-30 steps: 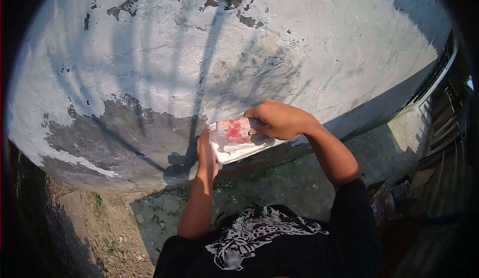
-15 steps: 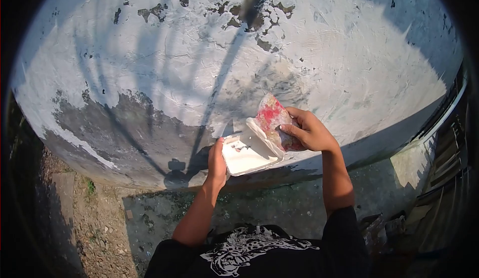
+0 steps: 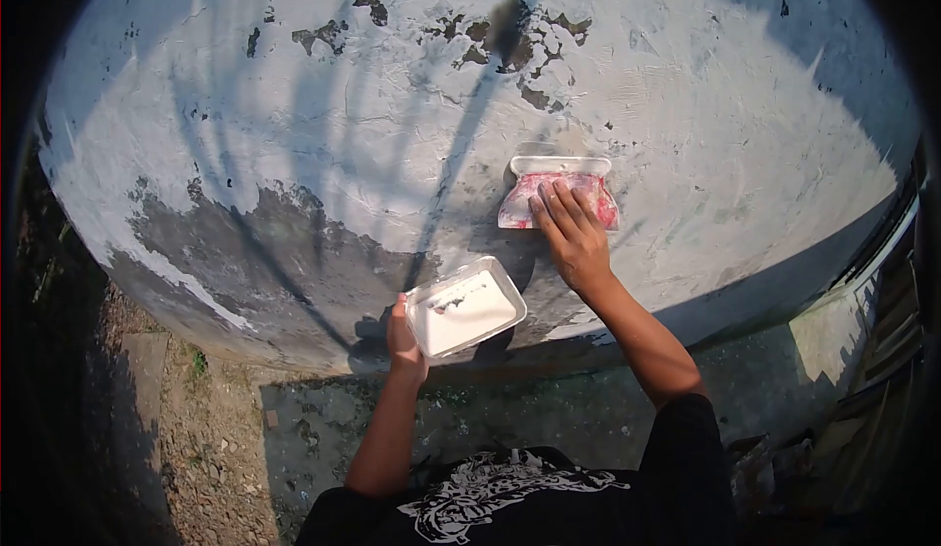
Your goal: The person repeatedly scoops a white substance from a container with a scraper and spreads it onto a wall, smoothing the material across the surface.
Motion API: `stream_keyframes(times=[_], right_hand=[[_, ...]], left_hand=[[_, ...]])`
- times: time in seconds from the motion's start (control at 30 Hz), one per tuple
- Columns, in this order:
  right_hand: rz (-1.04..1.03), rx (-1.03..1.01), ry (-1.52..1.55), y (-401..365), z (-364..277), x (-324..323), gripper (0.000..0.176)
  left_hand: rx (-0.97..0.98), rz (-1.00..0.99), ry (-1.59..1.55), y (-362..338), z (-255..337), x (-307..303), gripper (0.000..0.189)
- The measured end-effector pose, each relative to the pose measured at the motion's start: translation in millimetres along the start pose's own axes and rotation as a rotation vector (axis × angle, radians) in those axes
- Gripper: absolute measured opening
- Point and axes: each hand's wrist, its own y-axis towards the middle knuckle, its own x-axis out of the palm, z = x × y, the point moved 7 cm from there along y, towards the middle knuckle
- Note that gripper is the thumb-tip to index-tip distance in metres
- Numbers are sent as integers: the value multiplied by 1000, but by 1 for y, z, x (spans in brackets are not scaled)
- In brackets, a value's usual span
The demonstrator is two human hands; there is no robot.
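the left hand clamps a tray of white paste by its side, some fingers hidden. beyond, the right hand, fingers nearly together, grips a spreader against the patchy wall: seemingly a spreading stroke, calling next for even pressure.

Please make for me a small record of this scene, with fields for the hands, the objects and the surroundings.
Left hand: holds the tray at its left side
Right hand: fingers over the spreader; thumb hidden
Left hand position: lower than the right
Tray contents: white paste
Spreader: red and whitish, pale strip uppermost, at the wall
Wall: whitish, dark bare patches, shadows
Clothing: black shirt, white print
Ground: stony strip at left
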Motion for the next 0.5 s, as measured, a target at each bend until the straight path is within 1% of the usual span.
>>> stream_keyframes(times=[0.03, 0.1, 0.13, 0.17, 0.23, 0.27, 0.3, 0.37, 0.43, 0.47, 0.5], right_hand=[[5, -2, -2, -5, -4, -1, 40], [-82, -94, 79, -12, -18, 3, 46], [-44, -74, 113, -5, -20, -9, 42], [-39, -71, 114, 3, -20, -18, 42], [234, 88, 16, 19, -6, -52, 37], [334, 163, -15, 28, 1, -62, 36], [371, 220, -1, 34, 9, -64, 41], [320, 322, -17, 38, 18, -46, 38], [257, 285, -49, 35, 6, -17, 40], [159, 241, -72, 27, -6, -1, 45], [106, 188, -46, 24, -23, 4, 48]], left_hand=[[5, -4, -1, -4, 2, -9, 51], [96, -24, -14, -7, 9, -18, 52], [101, -26, -13, -10, 11, -20, 52], [109, 4, 4, -14, 14, -23, 52], [118, 32, 27, -13, 20, -27, 52], [97, 23, 23, -12, 18, -29, 53], [76, 15, 18, -12, 16, -32, 55], [87, 36, 23, -17, 22, -34, 53], [96, 45, 35, -21, 30, -37, 52], [109, 26, 26, -22, 35, -41, 54], [121, 8, 15, -25, 41, -44, 56]])
